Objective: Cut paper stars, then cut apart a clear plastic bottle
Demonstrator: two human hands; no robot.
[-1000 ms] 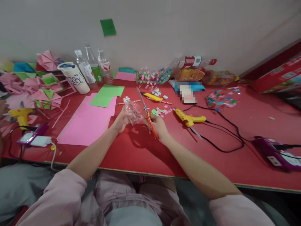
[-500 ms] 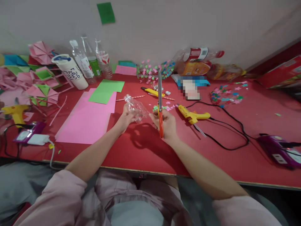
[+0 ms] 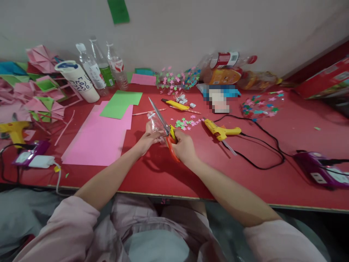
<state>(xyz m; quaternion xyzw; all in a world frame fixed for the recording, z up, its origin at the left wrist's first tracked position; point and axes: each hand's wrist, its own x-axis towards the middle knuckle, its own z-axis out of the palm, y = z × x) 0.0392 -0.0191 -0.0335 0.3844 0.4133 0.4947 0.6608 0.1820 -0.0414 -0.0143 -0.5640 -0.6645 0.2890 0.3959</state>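
My left hand (image 3: 147, 139) is wrapped round a small clear plastic bottle (image 3: 154, 123), held tilted above the red table (image 3: 191, 171). My right hand (image 3: 183, 145) grips red-handled scissors (image 3: 166, 133). Their blades point up and to the left across the bottle's body. Both hands meet near the middle of the table, just right of a large pink paper sheet (image 3: 99, 140).
A green sheet (image 3: 121, 103) overlaps the pink one. A yellow glue gun (image 3: 221, 130) with black cord lies to the right, a purple power strip (image 3: 319, 171) beyond it. Bottles (image 3: 94, 69), a white cup (image 3: 77, 82), folded paper shapes (image 3: 40, 98) and paper stars (image 3: 177, 80) line the back.
The scissors swung from upright, clear of the bottle, to leaning left across it. My hands drew closer together.
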